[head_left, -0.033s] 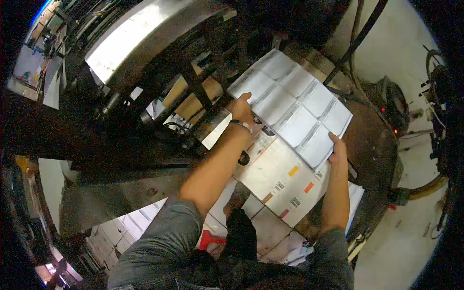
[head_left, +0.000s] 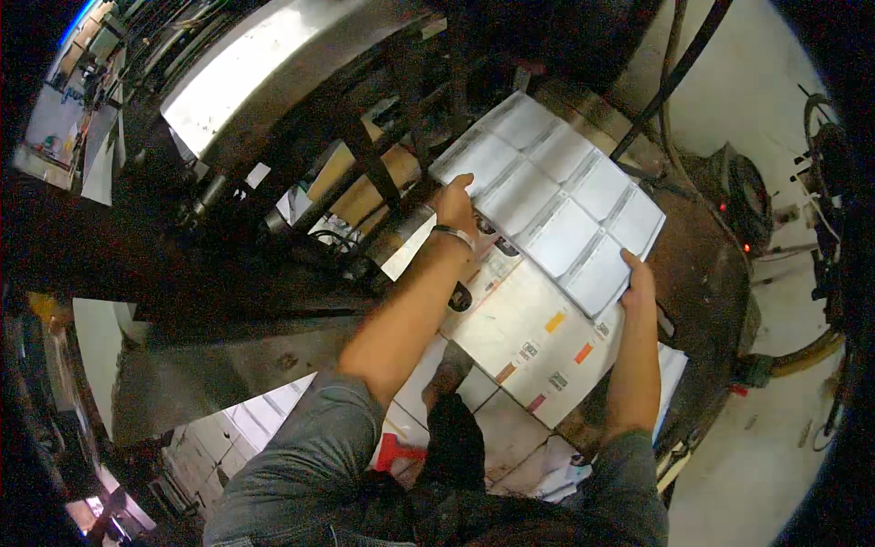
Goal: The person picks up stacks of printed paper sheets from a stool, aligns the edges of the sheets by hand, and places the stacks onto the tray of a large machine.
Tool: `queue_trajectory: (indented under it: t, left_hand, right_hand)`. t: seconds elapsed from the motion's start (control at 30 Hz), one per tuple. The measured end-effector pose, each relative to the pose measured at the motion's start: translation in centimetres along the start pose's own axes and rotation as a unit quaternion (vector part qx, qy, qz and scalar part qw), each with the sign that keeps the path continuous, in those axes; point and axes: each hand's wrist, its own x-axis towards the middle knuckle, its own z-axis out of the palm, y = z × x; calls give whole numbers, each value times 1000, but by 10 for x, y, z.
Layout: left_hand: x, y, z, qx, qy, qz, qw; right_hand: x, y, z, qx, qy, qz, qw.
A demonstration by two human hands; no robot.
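Observation:
Printed white sheets point(head_left: 547, 205), marked out in a grid of pale panels, lie slanted in front of me; how many are in the stack I cannot tell. At their near left edge my left hand point(head_left: 456, 208) is closed, thumb uppermost, with a band round the wrist. My right hand point(head_left: 638, 279) grips the near right corner, its thumb on the top face and its other fingers mostly hidden. Below the sheets shows a cream printed board or large sheet point(head_left: 510, 333) with small coloured blocks along its near side.
Dark machinery with a shiny curved metal panel point(head_left: 246, 77) rises to the left. A brown worktop point(head_left: 697, 264) extends on the right, beside a black cable coil point(head_left: 747, 196) and hoses. More white paper point(head_left: 673, 378) lies by my right forearm. Something red point(head_left: 396, 451) is on the tiled floor.

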Motion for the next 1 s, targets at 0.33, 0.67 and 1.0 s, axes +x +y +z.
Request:
queue_trajectory:
  t: [0.33,0.67,1.0]
  left_hand:
    - [19,7,-16,31,-35,5,999]
    - [10,8,-1,101,-90,-3,991]
    - [2,12,-1,49,-113,12,992]
  right_hand:
    - [5,3,0,-44,-7,-22,999]
    - [16,1,-20,-61,26,-43,997]
    - [-4,-8,-1,-66,26,-43,997]
